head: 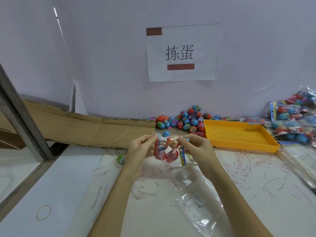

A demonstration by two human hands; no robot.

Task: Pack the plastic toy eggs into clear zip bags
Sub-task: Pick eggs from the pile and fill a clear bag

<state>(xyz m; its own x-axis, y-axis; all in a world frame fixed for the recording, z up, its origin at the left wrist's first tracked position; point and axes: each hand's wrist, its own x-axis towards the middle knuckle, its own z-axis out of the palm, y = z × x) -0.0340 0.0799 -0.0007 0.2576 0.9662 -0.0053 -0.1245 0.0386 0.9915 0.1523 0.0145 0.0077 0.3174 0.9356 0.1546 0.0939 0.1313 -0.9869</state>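
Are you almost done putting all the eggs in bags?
Not yet. Done: a heap of filled bags lies at the right. In hand: the left hand and right hand pinch the top of a clear bag with several eggs inside, seemingly closing it. Left: a pile of loose eggs waits by the wall, the yellow tray holds none, and empty bags lie on the table.

Two bare forearms come up from the bottom edge, both slim, with no sleeve showing anywhere along them. The left hand [138,147] and the right hand [199,146] wear no gloves, and I can see no ring, watch or bracelet at either wrist. The fingers are slender; the nails are too blurred to tell apart.
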